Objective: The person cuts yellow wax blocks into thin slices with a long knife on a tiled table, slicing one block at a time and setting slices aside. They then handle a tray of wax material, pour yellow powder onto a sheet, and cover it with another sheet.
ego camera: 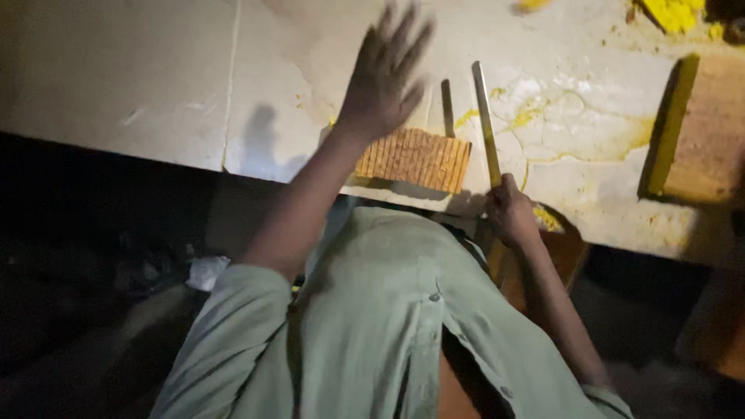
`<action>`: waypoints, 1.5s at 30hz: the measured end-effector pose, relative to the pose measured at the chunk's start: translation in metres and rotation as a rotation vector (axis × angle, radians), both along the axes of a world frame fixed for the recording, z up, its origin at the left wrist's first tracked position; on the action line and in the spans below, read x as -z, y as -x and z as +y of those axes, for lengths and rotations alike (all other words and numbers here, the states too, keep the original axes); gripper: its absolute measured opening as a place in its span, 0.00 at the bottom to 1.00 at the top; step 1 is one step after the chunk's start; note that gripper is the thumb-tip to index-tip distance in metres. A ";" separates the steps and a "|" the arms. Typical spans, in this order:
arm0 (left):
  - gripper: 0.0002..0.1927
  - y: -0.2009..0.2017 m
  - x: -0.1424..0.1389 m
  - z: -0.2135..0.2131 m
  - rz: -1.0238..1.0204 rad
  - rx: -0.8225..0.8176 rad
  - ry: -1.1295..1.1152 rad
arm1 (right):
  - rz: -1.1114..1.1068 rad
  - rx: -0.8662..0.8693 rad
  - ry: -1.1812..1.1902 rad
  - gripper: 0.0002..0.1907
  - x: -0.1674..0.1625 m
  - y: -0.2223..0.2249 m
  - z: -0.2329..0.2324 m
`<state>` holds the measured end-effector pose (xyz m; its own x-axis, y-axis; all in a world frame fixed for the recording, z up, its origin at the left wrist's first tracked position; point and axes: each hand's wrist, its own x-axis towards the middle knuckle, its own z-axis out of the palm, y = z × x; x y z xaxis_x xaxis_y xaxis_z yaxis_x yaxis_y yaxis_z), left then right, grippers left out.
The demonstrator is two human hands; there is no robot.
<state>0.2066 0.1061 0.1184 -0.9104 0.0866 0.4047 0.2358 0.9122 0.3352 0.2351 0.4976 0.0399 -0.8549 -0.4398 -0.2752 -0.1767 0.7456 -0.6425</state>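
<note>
While lifted above the pale, cracked worktop (140, 85), fully open at the left hand (382, 74): fingers spread, blurred, holding nothing, hovering just over the far side of the scored block (415, 159). Closed tight at the right hand (508, 208): grip wrapped around the near end of a long flat blade (486, 116), pointing away from the body, just beside the right end of the block. Hard to tell whether resting on the surface or slightly above it.

Block lying close to the near edge of the worktop, orange-brown, cut into many thin strips side by side.

Possible trouble, as a judgement only:
- Open fingers coming down near the blade: risk of a cut, more so in such dim light.
- Pressing or pushing toward the body: risk of sliding the block over the near edge.
- Rough handling: risk of separating or breaking the thin strips along the scored lines.

As for containers, only one likely: a flat tray (673, 124) at the right, with a yellow side wall and a brown level filling. Too cropped to say more. Yellow crumbs (673, 12) scattered loose at the far corner, in no container.
</note>
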 end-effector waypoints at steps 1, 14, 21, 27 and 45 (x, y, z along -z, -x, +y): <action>0.44 -0.025 -0.001 0.004 -0.066 -0.011 -0.044 | -0.039 0.010 0.000 0.16 -0.003 0.009 -0.013; 0.46 -0.214 0.097 -0.166 -0.356 -0.429 -0.333 | -0.201 0.152 -0.016 0.18 -0.043 0.006 -0.264; 0.41 -0.172 0.083 -0.381 -0.322 -0.899 -0.205 | -0.112 -0.031 0.130 0.14 -0.018 0.031 -0.497; 0.40 -0.131 0.078 -0.420 -0.403 -1.070 -0.244 | -0.544 -0.161 0.584 0.28 0.005 0.077 -0.682; 0.32 -0.166 0.123 -0.351 -0.293 -0.999 -0.007 | 0.529 -0.359 -0.043 0.14 0.005 0.060 -0.322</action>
